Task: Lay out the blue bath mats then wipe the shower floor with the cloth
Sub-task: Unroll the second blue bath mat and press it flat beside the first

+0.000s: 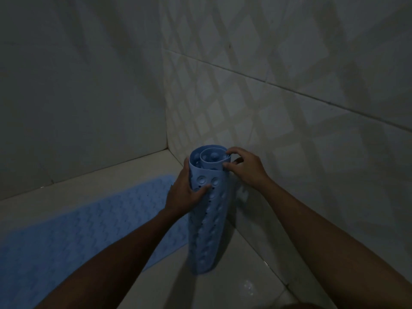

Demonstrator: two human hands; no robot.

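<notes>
Rolled blue mat (208,210) standing upright near shower corner, beside flat mat (73,221) on floor (234,284). Left hand (186,192) wrapping roll's side; right hand (244,165) pinching inner coil's top edge. Judging rubbery, light, springy, suction cups grabbing; best taking outer free edge for unrolling.

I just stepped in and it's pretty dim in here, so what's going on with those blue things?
A person is setting out bath mats in a tiled shower corner. One blue mat already lies flat on the floor at the left. A second mat, the rolled mat, stands on end near the corner. The left hand grips its side while the right hand pinches its top edge. No cloth is in view.
</notes>
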